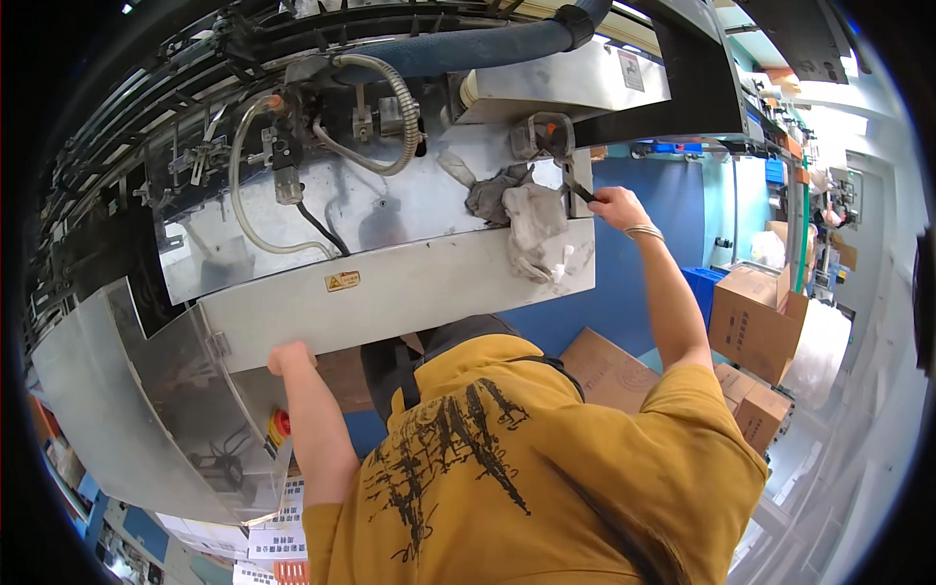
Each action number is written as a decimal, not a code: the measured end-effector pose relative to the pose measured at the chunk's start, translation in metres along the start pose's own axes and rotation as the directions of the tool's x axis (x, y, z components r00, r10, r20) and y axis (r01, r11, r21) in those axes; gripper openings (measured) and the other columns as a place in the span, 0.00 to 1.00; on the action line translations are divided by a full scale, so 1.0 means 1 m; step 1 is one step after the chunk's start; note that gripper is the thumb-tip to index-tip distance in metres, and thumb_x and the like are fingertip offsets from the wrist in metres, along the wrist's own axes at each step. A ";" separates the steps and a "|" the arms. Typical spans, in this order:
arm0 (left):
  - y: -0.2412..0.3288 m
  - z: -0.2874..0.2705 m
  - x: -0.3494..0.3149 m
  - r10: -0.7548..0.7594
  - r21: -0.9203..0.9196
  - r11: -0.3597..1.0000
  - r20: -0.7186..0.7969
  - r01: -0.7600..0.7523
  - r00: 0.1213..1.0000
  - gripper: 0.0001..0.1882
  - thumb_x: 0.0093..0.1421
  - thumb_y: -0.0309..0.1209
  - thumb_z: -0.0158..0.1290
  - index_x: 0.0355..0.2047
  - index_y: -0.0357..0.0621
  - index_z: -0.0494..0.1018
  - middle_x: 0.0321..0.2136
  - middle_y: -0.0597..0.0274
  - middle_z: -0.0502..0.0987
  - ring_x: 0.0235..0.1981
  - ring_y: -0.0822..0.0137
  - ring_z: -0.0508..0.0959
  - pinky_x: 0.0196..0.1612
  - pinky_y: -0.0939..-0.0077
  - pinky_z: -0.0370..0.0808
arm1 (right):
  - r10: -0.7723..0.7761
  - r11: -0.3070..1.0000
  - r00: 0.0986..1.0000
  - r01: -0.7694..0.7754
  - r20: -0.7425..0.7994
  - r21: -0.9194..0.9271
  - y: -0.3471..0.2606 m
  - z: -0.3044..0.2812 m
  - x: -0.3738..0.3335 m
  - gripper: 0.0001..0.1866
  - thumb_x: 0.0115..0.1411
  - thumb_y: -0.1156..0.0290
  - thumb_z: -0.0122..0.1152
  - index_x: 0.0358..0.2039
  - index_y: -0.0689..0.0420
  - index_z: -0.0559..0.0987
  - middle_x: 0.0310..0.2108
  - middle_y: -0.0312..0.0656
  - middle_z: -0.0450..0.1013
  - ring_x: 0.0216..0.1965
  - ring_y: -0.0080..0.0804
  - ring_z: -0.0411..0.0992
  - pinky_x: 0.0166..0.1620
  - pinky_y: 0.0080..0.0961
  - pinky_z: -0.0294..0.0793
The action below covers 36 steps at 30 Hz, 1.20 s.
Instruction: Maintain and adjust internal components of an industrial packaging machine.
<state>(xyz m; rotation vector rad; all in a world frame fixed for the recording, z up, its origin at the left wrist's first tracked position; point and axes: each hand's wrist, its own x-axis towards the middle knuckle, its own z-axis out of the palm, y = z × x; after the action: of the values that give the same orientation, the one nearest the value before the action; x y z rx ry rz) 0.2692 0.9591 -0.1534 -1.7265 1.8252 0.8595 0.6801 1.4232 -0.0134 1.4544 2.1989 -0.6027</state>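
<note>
My right hand is closed around a black handle at the right end of a machine's metal deck. The far end of that handled tool is hard to make out. Crumpled grey-white rags lie just left of it, partly draped over the deck's front edge. Behind the rags stands a clear plastic container with something orange inside. My left hand has its fingers curled at the lower edge of the pale front panel; whatever those fingers hold is hidden.
A transparent guard stands to the left, with a red knob beside my left forearm. Tubes and a thick blue hose cross the machine. Cardboard boxes and a blue bin stand at right.
</note>
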 end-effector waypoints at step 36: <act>-0.006 -0.001 0.013 -0.052 -0.746 0.657 0.099 0.109 0.994 0.29 0.60 0.43 0.30 0.55 0.36 0.64 0.57 0.56 0.64 0.54 0.57 0.66 0.56 0.65 0.63 | -0.309 0.543 0.834 0.549 -0.457 0.635 -0.257 -0.090 0.133 0.10 0.61 0.68 0.55 0.40 0.59 0.75 0.25 0.30 0.68 0.24 0.16 0.65 0.25 0.16 0.65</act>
<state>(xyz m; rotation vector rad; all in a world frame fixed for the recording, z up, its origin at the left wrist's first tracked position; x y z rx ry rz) 0.2741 0.9493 -0.1624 -2.1789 1.3894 1.8004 0.3839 1.4814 0.0136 1.3660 2.7448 -1.7666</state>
